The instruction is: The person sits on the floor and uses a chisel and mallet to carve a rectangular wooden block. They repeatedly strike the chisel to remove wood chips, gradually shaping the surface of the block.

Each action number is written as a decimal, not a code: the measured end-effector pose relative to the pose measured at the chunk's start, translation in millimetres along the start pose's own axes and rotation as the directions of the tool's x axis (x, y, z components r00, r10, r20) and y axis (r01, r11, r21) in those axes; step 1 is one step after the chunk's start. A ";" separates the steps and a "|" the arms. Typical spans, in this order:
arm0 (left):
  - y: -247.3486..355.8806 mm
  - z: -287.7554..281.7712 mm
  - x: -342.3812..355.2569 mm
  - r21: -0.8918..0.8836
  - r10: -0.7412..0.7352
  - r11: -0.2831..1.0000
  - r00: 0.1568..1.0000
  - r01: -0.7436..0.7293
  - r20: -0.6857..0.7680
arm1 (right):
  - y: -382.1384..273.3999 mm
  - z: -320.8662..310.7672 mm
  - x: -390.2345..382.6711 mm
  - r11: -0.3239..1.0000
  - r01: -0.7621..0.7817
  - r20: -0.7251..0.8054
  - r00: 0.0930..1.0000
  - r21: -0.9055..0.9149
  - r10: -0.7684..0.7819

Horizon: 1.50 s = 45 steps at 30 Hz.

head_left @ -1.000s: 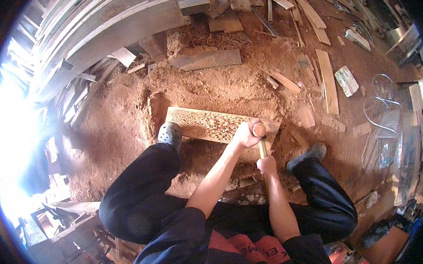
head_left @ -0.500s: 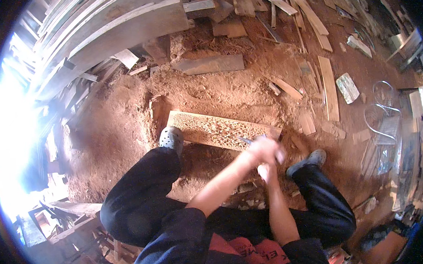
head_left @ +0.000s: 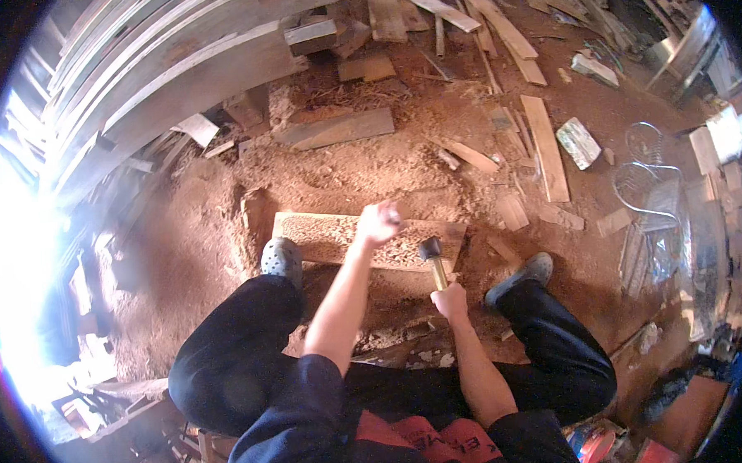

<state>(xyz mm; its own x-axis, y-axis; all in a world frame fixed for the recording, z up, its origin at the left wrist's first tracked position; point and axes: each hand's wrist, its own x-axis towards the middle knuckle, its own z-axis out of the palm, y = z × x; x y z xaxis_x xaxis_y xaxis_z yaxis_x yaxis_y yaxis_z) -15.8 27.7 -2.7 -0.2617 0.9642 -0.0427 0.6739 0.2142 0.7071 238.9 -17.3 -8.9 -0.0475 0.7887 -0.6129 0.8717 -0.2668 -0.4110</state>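
A light wooden board (head_left: 309,232), densely carved across its surface, lies crosswise on the ground between my feet. My left hand (head_left: 376,225) is raised over the board's middle, fingers closed around a small dark tool, probably a chisel, mostly hidden by the fist and blurred. To its lower right, my right hand (head_left: 449,301) grips the yellowish handle of a mallet (head_left: 430,252) whose dark head is over the board's right part. My left shoe (head_left: 281,260), a grey clog, rests at the board's left end; my right shoe (head_left: 519,278) is to its right.
Stacked planks (head_left: 190,66) fill the upper left. Loose offcuts (head_left: 544,145) lie on dirt and shavings at the upper right. A bent metal frame (head_left: 649,188) lies at the right, near more scrap wood. Bright light comes from the left edge.
My left hand has moved up and left, away from the mallet and my right hand. The mallet's head now shows clearly. The whole view has shifted slightly.
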 end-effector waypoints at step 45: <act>10.9 10.4 -27.5 -0.219 -0.033 0.974 0.990 0.062 0.135 | -46.2 -42.6 -43.6 0.848 -0.117 0.047 0.993 0.516 0.108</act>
<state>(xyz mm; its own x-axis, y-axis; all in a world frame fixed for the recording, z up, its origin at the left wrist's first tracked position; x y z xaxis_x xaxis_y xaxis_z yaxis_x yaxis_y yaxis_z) 5.9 5.1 -1.1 -0.1879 0.9689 -0.1608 0.4883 0.2342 0.8407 221.6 -15.8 65.6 0.0244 0.7283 -0.6848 0.4935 -0.6045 -0.6253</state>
